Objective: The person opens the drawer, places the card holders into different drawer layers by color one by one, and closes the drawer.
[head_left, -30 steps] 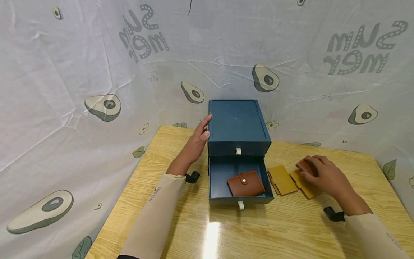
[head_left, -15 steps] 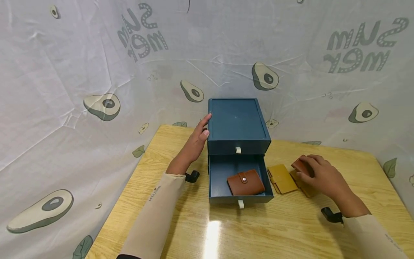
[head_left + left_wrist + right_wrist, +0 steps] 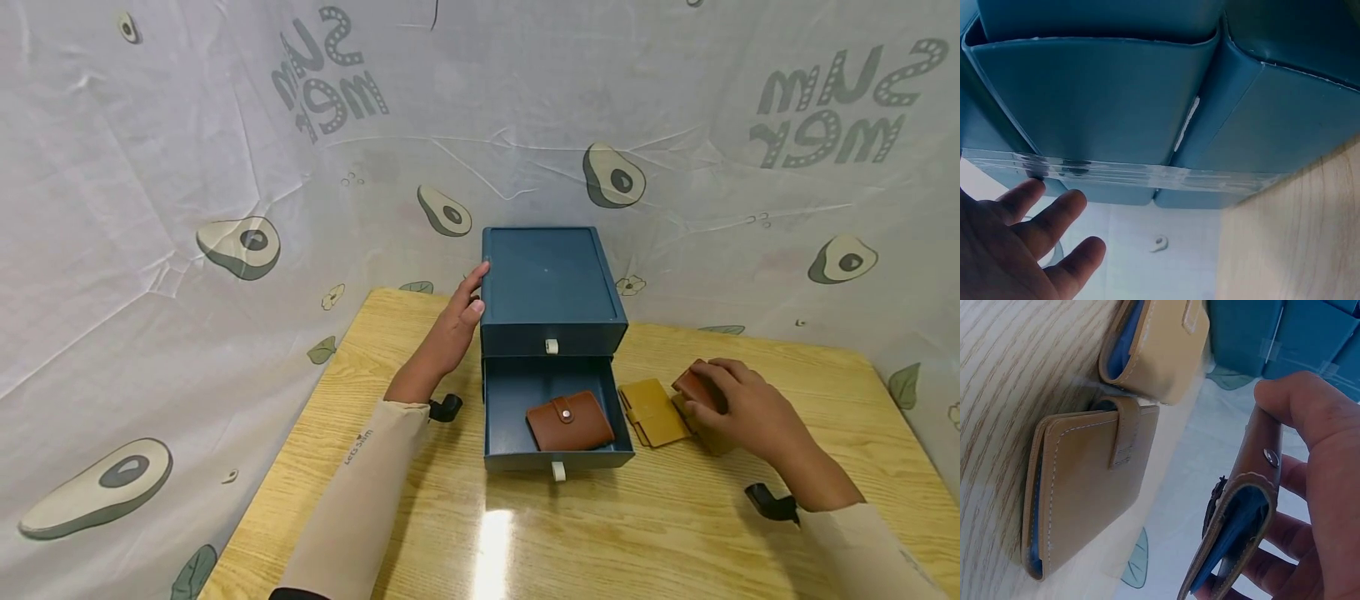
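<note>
A blue two-tier drawer box (image 3: pixel 553 277) stands on the table, its lower drawer (image 3: pixel 508 421) pulled out. Inside that drawer lies a brown snap wallet (image 3: pixel 573 427). My left hand (image 3: pixel 447 335) rests against the box's left side with fingers extended; the left wrist view shows the fingers beside clear tape on the blue panels. My right hand (image 3: pixel 753 414) pinches a second brown wallet (image 3: pixel 1252 456) between thumb and fingers, above the table. Two mustard-yellow wallets lie right of the drawer: one (image 3: pixel 656 413) nearer it, the other (image 3: pixel 701 429) partly hidden under the right hand.
The upper drawer (image 3: pixel 517 340) is pushed in and has a white pull tab (image 3: pixel 552 347). Behind the wooden table (image 3: pixel 600 533) hangs a white sheet (image 3: pixel 525 100) printed with avocados.
My right hand has shifted slightly left with the brown wallet, covering more of the farther yellow wallet. The left hand stays against the box.
</note>
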Motion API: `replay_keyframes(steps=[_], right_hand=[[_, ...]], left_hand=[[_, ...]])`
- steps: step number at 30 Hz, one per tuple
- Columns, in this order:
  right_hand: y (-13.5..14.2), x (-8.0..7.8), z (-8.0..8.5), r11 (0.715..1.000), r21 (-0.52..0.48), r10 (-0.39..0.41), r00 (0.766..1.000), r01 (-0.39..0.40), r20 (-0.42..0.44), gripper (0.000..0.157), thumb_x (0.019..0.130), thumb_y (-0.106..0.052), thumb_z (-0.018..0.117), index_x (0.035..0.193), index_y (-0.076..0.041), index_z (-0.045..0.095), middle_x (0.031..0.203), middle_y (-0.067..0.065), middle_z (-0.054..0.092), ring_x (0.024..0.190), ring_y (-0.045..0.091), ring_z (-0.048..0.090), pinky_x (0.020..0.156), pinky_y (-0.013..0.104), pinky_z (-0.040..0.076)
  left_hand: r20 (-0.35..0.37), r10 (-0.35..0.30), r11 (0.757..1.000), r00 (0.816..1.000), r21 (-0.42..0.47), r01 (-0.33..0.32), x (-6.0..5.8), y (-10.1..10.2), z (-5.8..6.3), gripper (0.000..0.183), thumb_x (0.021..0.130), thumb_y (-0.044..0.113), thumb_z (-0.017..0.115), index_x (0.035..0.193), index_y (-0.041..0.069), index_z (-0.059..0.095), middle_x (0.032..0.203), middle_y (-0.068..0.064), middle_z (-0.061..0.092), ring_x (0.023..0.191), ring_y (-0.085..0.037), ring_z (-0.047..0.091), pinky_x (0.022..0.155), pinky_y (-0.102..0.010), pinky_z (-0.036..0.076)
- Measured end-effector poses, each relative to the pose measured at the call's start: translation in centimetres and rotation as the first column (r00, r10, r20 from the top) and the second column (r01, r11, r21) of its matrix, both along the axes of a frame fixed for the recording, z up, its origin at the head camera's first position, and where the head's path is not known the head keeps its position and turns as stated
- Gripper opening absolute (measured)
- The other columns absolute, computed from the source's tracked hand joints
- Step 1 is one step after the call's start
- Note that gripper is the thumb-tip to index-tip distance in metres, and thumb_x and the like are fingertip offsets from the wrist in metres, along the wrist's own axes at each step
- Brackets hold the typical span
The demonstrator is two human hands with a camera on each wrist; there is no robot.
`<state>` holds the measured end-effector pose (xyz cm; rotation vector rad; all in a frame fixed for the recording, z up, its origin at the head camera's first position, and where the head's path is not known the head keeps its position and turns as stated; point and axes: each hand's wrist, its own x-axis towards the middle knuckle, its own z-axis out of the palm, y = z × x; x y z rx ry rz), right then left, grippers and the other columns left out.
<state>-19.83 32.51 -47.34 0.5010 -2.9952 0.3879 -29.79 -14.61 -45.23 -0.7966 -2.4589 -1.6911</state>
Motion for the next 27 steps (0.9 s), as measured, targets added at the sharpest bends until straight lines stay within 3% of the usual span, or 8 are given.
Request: replay_keyframes(steps=[6,14,21,27], right_hand=[[-0.3,0.5,0.6,1.000,0.002,0.023,1.000,-0.023,-0.019,0.067,0.096,-0.033,0.083,0.151,-0.004,0.058,0.148,0.030,0.053,0.118,0.052,0.063,0.083,0.066,0.056],[-0.6,1.3,1.2,0.999,0.002,0.047,0.998,-0.047,-0.034,0.065,0.097,-0.035,0.083,0.150,-0.006,0.060,0.148,0.027,0.054,0.116,0.049,0.063,0.081,0.064,0.057],[-1.0,2.1,1.5,0.998,0.004,0.062,0.997,-0.062,-0.046,0.066,0.095,-0.034,0.086,0.149,-0.006,0.061,0.146,0.026,0.056,0.117,0.049,0.063,0.081,0.063,0.057],[-1.4,2.6,2.0,0.995,0.005,0.098,0.992,-0.097,-0.078,0.067,0.091,-0.031,0.089,0.148,-0.007,0.062,0.145,0.024,0.057,0.116,0.047,0.064,0.081,0.061,0.056]], left_hand=[[-0.004,-0.005,1.000,1.000,0.003,0.005,0.0,0.0,0.0,0.096,0.103,0.085,0.027,0.176,0.023,0.015,0.181,-0.005,0.012,0.164,-0.037,0.021,0.127,-0.065,0.025],[-0.007,-0.013,1.000,1.000,0.017,0.013,-0.1,-0.1,-0.1,0.072,0.114,0.058,0.030,0.176,0.022,0.016,0.181,-0.006,0.012,0.163,-0.039,0.021,0.127,-0.066,0.024],[-0.003,-0.004,1.000,1.000,0.009,0.004,-0.1,0.0,-0.1,0.094,0.104,0.083,0.027,0.175,0.022,0.017,0.181,-0.006,0.013,0.163,-0.040,0.022,0.126,-0.067,0.025],[0.001,0.003,1.000,1.000,0.004,-0.003,-0.1,0.0,0.0,0.100,0.100,0.088,0.025,0.176,0.024,0.016,0.180,-0.009,0.015,0.162,-0.042,0.023,0.125,-0.070,0.025]])
